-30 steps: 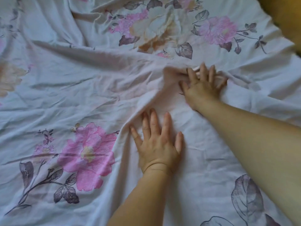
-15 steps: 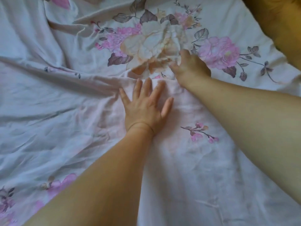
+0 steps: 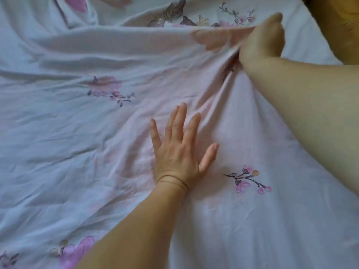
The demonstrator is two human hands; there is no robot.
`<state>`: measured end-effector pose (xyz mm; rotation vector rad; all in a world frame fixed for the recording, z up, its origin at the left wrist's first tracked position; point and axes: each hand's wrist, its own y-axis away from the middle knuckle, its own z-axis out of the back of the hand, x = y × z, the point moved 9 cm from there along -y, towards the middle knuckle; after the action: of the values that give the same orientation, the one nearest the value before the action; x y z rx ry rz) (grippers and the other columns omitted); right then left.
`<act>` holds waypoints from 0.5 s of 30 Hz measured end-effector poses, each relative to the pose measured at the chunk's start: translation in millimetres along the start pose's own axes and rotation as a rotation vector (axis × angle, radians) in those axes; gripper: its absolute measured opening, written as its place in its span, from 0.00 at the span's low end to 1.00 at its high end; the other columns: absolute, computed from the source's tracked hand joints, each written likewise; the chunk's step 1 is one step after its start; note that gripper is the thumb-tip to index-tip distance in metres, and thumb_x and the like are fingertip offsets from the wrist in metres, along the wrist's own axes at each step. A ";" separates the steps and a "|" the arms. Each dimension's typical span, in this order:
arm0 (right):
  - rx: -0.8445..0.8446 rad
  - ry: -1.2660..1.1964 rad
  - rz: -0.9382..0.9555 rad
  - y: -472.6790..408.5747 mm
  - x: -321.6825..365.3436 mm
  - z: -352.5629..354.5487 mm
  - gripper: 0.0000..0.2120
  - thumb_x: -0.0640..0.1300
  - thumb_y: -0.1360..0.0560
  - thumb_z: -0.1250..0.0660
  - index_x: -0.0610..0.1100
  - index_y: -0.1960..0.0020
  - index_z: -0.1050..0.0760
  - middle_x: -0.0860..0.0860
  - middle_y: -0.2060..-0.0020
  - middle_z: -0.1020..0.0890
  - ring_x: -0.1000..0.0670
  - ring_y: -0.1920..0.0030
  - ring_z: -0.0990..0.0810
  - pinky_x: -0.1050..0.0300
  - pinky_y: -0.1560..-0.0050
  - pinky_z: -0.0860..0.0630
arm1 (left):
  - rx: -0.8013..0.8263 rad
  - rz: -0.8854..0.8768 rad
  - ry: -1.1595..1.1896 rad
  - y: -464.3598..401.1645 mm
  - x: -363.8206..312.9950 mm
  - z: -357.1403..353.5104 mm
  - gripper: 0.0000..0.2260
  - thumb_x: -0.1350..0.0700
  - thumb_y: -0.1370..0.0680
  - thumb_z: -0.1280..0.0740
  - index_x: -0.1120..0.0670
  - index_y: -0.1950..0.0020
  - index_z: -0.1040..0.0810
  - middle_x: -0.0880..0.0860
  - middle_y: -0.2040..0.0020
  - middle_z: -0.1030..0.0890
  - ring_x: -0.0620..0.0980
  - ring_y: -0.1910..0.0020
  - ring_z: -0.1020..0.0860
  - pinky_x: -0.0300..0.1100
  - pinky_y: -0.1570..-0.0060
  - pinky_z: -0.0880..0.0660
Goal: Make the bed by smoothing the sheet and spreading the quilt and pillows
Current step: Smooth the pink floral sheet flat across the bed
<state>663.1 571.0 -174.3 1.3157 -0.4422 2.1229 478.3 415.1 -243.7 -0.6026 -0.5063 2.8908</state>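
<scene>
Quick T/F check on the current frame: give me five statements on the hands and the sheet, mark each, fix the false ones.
1. The left hand lies flat on the floral sheet with fingers spread. True.
2. The right hand rests open on the sheet. False: its grip is closed on a raised fold of the fabric, fingers tucked under it.
3. The sheet is fully smooth. False: creases run out from the gripped fold and wrinkles cover its left part.
4. A small pink flower sprig is printed to the right of the left hand. True.
5. Both hands hold a pillow. False: both hands are on the sheet only.
</scene>
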 end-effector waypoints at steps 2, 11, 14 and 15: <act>0.048 -0.064 0.004 -10.0 -0.6 -6.0 0.19 0.46 0.17 0.55 0.49 0.60 0.31 0.57 0.60 0.23 0.54 0.52 0.24 0.57 0.35 0.33 | -0.002 0.032 -0.013 -1.2 3.8 -0.1 0.27 0.38 0.26 0.44 0.51 0.33 0.31 0.58 0.29 0.31 0.55 0.29 0.34 0.62 0.30 0.51; 0.488 0.992 0.488 11.2 -63.3 -96.3 0.28 0.67 0.23 0.55 0.62 0.25 0.49 0.46 0.22 0.55 0.40 0.23 0.60 0.34 0.28 0.62 | 0.226 0.114 -0.170 -3.8 10.6 -22.4 0.25 0.40 0.28 0.43 0.49 0.36 0.23 0.56 0.32 0.26 0.60 0.30 0.31 0.67 0.32 0.44; 0.479 0.991 0.496 -1.1 -55.5 -104.6 0.28 0.66 0.23 0.54 0.61 0.25 0.49 0.46 0.22 0.54 0.39 0.23 0.60 0.31 0.30 0.62 | 0.356 0.145 -0.225 -5.3 12.2 -32.6 0.26 0.38 0.27 0.45 0.45 0.31 0.29 0.55 0.28 0.31 0.58 0.27 0.37 0.65 0.34 0.48; 0.491 0.999 0.496 -4.2 -54.3 -107.3 0.28 0.66 0.23 0.54 0.61 0.25 0.50 0.46 0.22 0.54 0.39 0.23 0.60 0.31 0.30 0.62 | 0.392 0.151 -0.237 -7.7 13.7 -35.5 0.26 0.37 0.27 0.46 0.44 0.30 0.32 0.55 0.27 0.32 0.58 0.27 0.40 0.65 0.34 0.49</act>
<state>609.5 617.6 -271.5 0.1895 0.2231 3.0832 481.0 435.6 -276.5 -0.2504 0.0916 3.0946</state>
